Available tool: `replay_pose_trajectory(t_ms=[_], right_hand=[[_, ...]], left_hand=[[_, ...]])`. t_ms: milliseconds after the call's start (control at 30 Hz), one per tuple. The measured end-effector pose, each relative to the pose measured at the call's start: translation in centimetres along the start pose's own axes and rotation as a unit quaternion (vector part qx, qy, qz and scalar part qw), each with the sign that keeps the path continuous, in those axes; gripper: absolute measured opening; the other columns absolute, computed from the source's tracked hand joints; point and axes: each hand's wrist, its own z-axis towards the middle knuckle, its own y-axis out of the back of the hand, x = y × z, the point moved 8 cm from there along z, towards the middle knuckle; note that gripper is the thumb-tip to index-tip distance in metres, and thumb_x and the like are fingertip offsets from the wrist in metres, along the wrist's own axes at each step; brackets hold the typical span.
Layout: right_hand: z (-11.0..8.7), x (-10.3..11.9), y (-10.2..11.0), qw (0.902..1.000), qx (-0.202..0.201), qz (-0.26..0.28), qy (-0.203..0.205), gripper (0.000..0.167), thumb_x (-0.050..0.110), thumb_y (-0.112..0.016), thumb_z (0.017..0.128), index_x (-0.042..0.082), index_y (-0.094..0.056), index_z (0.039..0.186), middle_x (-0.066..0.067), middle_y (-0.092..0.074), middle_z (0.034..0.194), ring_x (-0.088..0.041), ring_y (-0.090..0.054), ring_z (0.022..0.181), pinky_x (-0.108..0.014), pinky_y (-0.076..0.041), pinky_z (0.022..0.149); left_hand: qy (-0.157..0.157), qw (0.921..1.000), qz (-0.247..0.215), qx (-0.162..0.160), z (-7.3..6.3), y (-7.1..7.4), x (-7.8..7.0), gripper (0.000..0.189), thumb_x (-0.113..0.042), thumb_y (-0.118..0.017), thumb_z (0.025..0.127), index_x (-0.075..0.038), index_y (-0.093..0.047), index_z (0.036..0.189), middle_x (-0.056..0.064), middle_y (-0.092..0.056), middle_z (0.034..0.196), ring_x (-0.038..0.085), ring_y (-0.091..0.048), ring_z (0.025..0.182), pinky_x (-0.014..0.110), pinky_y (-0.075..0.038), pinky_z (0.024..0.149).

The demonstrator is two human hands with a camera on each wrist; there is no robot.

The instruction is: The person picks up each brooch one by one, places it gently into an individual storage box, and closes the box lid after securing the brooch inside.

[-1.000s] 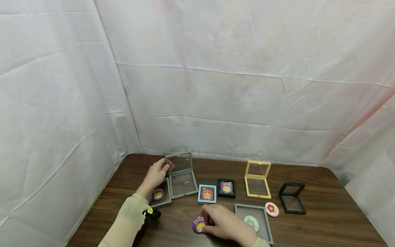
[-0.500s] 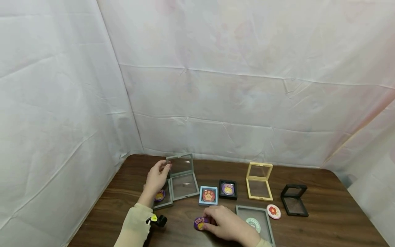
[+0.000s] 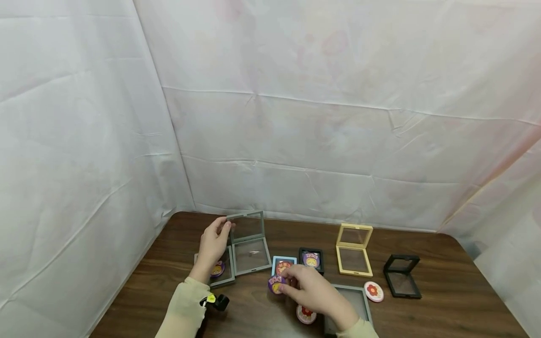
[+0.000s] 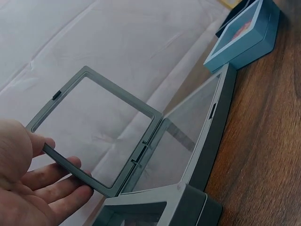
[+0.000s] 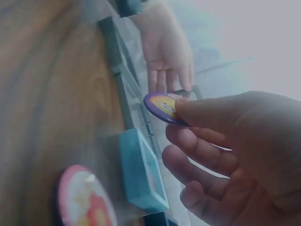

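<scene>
A purple round badge with a yellow cartoon face [image 3: 274, 285] is pinched between the thumb and fingers of my right hand [image 3: 314, 290], raised over the table's front middle. My left hand [image 3: 214, 244] holds the side edge of the upright lid [image 4: 123, 92] of a grey display frame [image 3: 252, 256], thumb on one side and fingers on the other. The frame stands unfolded, its clear film facing up. Against its left side lies another grey frame [image 3: 230, 267] containing a purple badge [image 3: 217, 269], partly covered by my left wrist.
A light blue frame [image 3: 277, 261] and a black frame [image 3: 320, 270] hold badges behind my right hand. Below it lie a red-flower badge [image 3: 306, 315] and a grey frame [image 3: 352, 295]. Rightward are another flower badge [image 3: 374, 292], an unfolded yellow frame [image 3: 354, 260] and an unfolded black one [image 3: 402, 279].
My right hand has lifted the purple badge and carried it toward the back, overlapping the blue frame. A flower badge shows beneath; the mint badge is now hidden. My left hand stays on the lid.
</scene>
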Motion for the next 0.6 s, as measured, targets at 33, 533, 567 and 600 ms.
replay_pose_trajectory(t_ms=[33,533,567,600], right_hand=[[0.3,-0.2,0.2,0.9999,-0.005,-0.001,-0.010,0.009,0.024,-0.075,0.107,0.016,-0.074,0.101,0.017,-0.064,0.083,0.004,-0.057,0.073,-0.021,-0.052,0.066],[5.8,-2.6,1.1,0.9951,-0.054,0.000,-0.083,0.011,0.020,-0.075,0.106,0.009,-0.078,0.106,0.007,-0.070,0.087,-0.006,-0.060,0.073,-0.026,-0.051,0.065],[6.1,-2.7,1.1,0.9950,-0.056,0.002,-0.083,0.012,0.020,-0.076,0.105,0.008,-0.078,0.105,0.006,-0.070,0.087,-0.006,-0.060,0.074,-0.026,-0.051,0.065],[6.4,-2.8,1.0,0.9950,-0.056,0.004,-0.082,0.013,0.020,-0.076,0.105,0.007,-0.078,0.105,0.005,-0.070,0.087,-0.007,-0.060,0.075,-0.027,-0.052,0.066]], left_hand=[[0.001,1.0000,-0.005,0.001,0.0,0.0,0.0,0.037,-0.033,-0.055,0.117,-0.011,-0.066,0.145,0.009,-0.078,0.131,0.036,-0.064,0.136,0.061,-0.051,0.110],[0.004,0.9979,-0.061,0.022,0.4,-0.4,0.2,0.038,-0.028,-0.055,0.117,-0.010,-0.064,0.149,0.013,-0.076,0.133,0.034,-0.069,0.129,0.051,-0.059,0.103],[0.003,0.9977,-0.064,0.021,0.4,-0.4,0.2,0.038,-0.028,-0.056,0.117,-0.009,-0.065,0.149,0.014,-0.077,0.133,0.034,-0.068,0.130,0.051,-0.059,0.102],[0.002,0.9975,-0.067,0.020,0.5,-0.4,0.2,0.038,-0.027,-0.056,0.117,-0.008,-0.065,0.148,0.014,-0.077,0.132,0.034,-0.068,0.130,0.051,-0.059,0.102]])
